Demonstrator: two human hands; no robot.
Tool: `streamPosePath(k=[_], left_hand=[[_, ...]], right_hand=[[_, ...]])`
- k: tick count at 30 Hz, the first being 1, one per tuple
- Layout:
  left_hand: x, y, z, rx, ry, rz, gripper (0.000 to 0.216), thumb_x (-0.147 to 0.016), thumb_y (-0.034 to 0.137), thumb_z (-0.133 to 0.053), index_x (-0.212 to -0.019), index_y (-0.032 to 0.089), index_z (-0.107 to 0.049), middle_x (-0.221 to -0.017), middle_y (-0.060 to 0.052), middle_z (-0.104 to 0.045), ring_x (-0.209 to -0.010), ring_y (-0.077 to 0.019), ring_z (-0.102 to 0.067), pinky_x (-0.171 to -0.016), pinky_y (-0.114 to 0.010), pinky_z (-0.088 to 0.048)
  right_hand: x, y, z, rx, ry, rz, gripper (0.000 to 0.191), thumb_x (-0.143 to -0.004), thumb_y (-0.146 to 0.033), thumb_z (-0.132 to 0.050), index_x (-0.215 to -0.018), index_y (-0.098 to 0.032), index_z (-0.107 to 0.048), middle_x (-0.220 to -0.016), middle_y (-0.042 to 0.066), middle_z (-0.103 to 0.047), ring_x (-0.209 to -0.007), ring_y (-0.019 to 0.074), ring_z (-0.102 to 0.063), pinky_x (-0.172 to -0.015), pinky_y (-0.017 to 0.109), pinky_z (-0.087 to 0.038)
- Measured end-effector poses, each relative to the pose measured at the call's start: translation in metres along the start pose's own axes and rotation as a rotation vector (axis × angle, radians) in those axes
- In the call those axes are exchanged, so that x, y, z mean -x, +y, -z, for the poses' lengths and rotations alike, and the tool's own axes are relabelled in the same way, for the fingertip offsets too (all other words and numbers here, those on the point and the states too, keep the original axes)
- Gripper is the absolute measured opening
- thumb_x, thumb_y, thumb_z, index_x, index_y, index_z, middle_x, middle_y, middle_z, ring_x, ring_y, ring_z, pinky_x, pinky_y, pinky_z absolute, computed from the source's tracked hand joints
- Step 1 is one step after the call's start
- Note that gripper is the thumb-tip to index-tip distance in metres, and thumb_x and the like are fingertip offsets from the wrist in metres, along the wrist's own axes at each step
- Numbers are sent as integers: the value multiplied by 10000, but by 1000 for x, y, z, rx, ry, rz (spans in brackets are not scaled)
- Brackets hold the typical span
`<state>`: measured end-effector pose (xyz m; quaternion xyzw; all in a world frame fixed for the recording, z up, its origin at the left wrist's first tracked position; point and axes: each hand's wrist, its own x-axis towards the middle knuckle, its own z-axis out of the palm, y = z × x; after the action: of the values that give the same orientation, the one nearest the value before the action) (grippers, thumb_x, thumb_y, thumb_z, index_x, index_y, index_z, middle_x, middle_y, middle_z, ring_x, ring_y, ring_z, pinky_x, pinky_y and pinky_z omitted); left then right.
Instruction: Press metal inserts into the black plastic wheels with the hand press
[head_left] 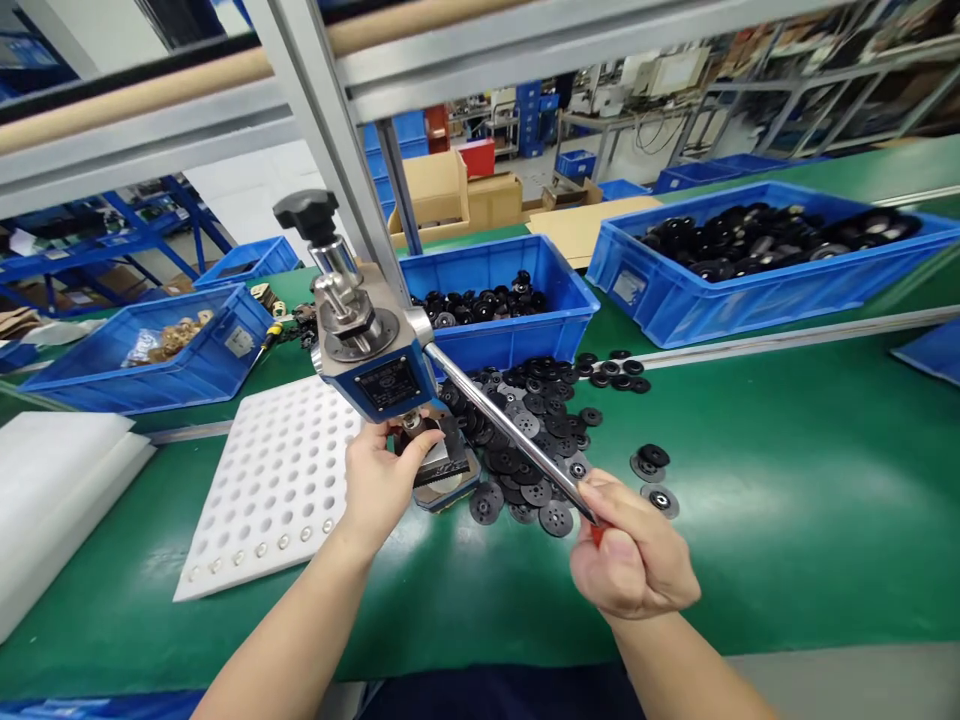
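Note:
A blue bench-top hand press [375, 350] with a black star knob stands left of centre. My right hand [634, 550] is wrapped round the end of its long chrome lever [510, 430], which slants down towards me; a bit of red shows at the grip. My left hand [386, 480] is at the press's ram, with thumb and fingers closed about the spot under it. What those fingers hold is hidden by the hand and the ram. Beneath lies the black toothed block [450, 455] on the press base. Many black discs [536, 425] are heaped right of the press.
A white foam tray [262, 470] with rows of holes lies left, small round parts in its front row. Blue bins [510, 345] of black parts stand behind. Another blue bin [157, 375] holds tan pieces. A yellow-handled screwdriver [270, 338] lies beside it. A metal frame post [322, 120] rises behind the press.

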<state>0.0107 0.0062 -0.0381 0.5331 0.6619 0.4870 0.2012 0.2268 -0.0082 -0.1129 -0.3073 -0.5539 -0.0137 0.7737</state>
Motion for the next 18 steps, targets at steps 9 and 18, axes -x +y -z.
streamPosePath(k=[9,18], left_hand=[[-5,12,12,-114,112,-89,273,-637,396,-805,-725,194,-644,-728,4,-593,-726,-171,-562,-699,-292,-467],[66,1,43,673,-188,227,281,-799,469,-724,-883,208,-662,-736,-18,-609,-559,-114,-481,-510,-260,-396]], right_hand=[[-71,-54,8,-104,-125,-89,198,-910,-198,-547,-1019,-186,-712,-685,14,-598,-507,111,-546,-402,239,-440],[-85,-64,6,-326,-210,-410,302,-949,-260,-545,-1214,-155,-643,-847,76,-662,-670,167,-635,-496,297,-523]])
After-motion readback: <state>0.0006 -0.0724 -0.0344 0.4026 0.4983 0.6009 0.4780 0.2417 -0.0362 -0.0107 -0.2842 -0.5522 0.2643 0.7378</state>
